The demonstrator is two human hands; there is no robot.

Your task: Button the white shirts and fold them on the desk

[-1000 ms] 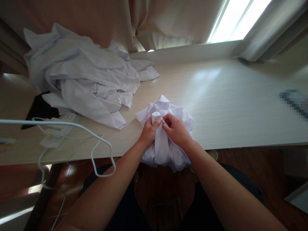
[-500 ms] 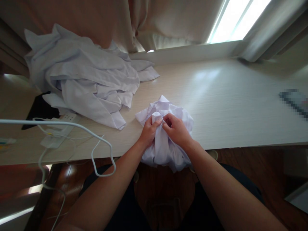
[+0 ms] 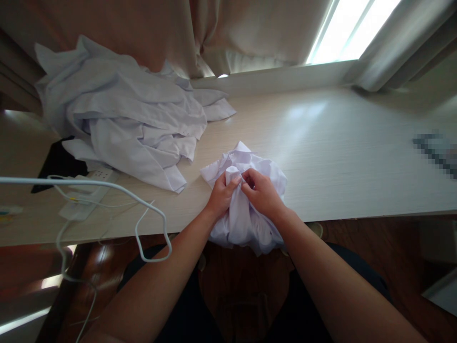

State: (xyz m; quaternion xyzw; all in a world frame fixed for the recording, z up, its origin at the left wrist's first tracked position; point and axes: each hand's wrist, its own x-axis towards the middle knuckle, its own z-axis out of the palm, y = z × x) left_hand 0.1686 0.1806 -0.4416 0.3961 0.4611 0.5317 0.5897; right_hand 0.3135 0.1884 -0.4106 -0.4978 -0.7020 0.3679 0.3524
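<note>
A crumpled white shirt (image 3: pixel 266 236) lies at the table's front edge, its lower part hanging over. My left hand (image 3: pixel 222 195) is closed on a folded, tube-like part of it, thumb on top. Close beside it, my right hand (image 3: pixel 262 190) pinches the same cloth between thumb and fingers. The fingertips of both hands nearly meet. Whether a button or something else small sits between them is too fine to make out.
A heap of white shirts (image 3: pixel 135 114) covers the table's left rear, by a black flat object (image 3: pixel 59 164) and a white power strip (image 3: pixel 87 193). A white cable (image 3: pixel 143 195) loops in front. The pale table (image 3: pixel 339 157) runs right to a blurred-out object (image 3: pixel 437 152). Curtains (image 3: pixel 143 28) hang behind.
</note>
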